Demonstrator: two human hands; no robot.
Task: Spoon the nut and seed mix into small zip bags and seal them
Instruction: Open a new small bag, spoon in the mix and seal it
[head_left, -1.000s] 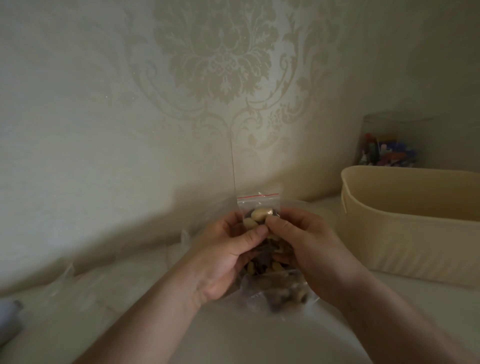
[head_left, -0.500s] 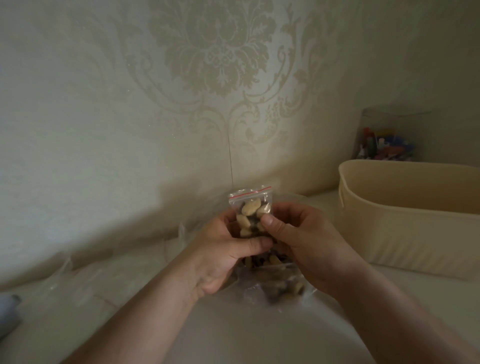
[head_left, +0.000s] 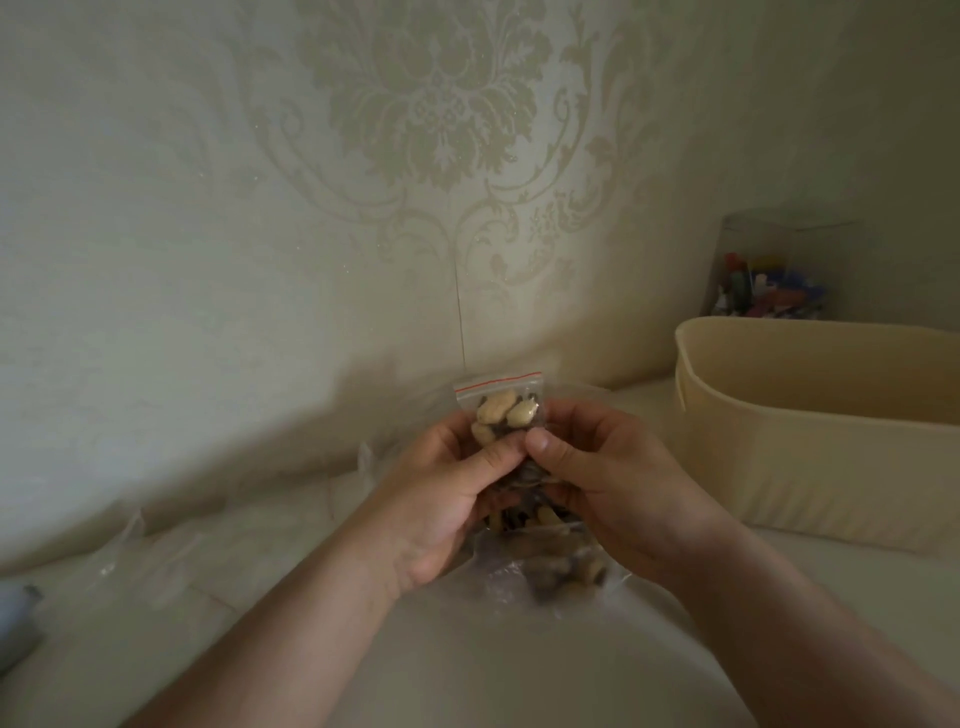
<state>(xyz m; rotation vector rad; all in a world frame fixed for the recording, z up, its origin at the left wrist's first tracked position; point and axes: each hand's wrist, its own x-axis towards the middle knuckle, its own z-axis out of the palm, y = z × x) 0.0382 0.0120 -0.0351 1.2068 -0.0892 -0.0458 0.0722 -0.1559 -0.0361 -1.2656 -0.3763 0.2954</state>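
A small clear zip bag (head_left: 503, 406) with a red line along its top holds pale nuts and dark seeds. It stands upright between my two hands. My left hand (head_left: 441, 499) grips its left side, thumb across the front. My right hand (head_left: 602, 478) grips its right side, thumb tip meeting the left thumb at the bag's middle. Below the hands a larger clear plastic bag (head_left: 550, 566) with more nut and seed mix lies on the table. No spoon is in view.
A cream oval tub (head_left: 810, 467) stands at the right, close to my right hand. Behind it is a clear box of coloured pins (head_left: 769, 291). Crumpled clear plastic (head_left: 156, 551) lies at the left by the wall. A grey object (head_left: 15, 618) shows at the left edge.
The small bag has risen a little above my thumbs, so more of the nuts shows under the red line. Both hands stay around it.
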